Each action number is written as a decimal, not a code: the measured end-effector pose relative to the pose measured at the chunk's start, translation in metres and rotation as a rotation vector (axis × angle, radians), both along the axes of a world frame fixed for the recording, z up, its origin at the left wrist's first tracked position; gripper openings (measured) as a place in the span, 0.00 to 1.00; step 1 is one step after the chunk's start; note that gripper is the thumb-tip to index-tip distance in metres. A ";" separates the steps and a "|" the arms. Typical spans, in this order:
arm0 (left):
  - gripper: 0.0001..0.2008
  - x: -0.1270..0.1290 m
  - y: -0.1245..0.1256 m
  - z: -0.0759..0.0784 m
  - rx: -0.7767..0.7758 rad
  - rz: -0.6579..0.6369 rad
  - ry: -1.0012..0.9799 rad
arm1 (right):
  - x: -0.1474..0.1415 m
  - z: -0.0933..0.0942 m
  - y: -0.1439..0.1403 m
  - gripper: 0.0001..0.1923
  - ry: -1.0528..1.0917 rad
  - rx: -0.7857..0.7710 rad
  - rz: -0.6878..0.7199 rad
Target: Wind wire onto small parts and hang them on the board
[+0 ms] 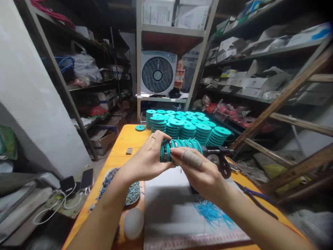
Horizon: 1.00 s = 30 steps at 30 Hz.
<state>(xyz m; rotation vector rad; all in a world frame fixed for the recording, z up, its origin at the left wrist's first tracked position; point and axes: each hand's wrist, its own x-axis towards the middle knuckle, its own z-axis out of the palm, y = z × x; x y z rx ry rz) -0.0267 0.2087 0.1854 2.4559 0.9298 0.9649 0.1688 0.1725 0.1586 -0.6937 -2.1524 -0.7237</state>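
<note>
A row of teal ring-shaped spools (187,143) with dark windings between their flanges sits lengthwise on a horizontal shaft above the table. My left hand (144,156) is closed around the left end of the row, thumb below and fingers over the top. Against the near side of the same spools press the fingertips of my right hand (208,172), a grey wrap (191,159) on one finger. What lies under those fingertips is hidden. At the row's right end the shaft joins a black metal winding fixture (222,165).
Many stacked teal spools (187,131) fill the table's far side, with one loose spool (140,128) to their left. Trays of small parts (133,194) and a white round object (133,223) lie left. Blue strips (213,211) and pliers (256,198) lie right.
</note>
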 end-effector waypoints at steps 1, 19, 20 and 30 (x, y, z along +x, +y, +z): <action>0.26 0.000 0.000 0.000 0.002 0.002 0.000 | -0.001 -0.002 0.000 0.18 -0.015 0.013 -0.007; 0.29 0.010 0.003 -0.003 0.245 0.077 0.217 | 0.150 -0.067 -0.072 0.21 0.150 -1.037 -0.657; 0.30 0.011 0.002 -0.004 0.304 0.094 0.234 | 0.151 -0.076 -0.066 0.21 0.176 -1.042 -0.682; 0.28 0.018 0.002 -0.008 0.400 0.100 0.248 | 0.147 -0.107 -0.034 0.16 0.305 -1.111 -0.698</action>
